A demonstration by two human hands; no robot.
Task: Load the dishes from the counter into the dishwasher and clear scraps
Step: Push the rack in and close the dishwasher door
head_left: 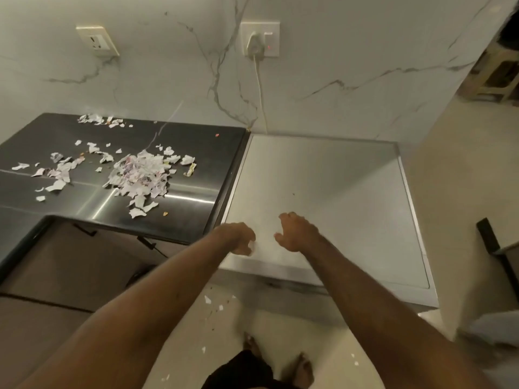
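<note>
Here, I stand before a pale flat surface [323, 178], both bare arms stretched over its near edge. My left grip [238, 237] curls downward with a pale fleck at its fingertips; I cannot tell whether it holds it. My right grip [298, 233] hangs loosely spread, holding nothing. Torn paper scraps [140, 175] lie heaped on the dark bench [196, 153] to the left; a few more dot the floor [280, 327].

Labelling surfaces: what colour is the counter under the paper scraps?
Glossy black counter, seen in the head view.
</note>
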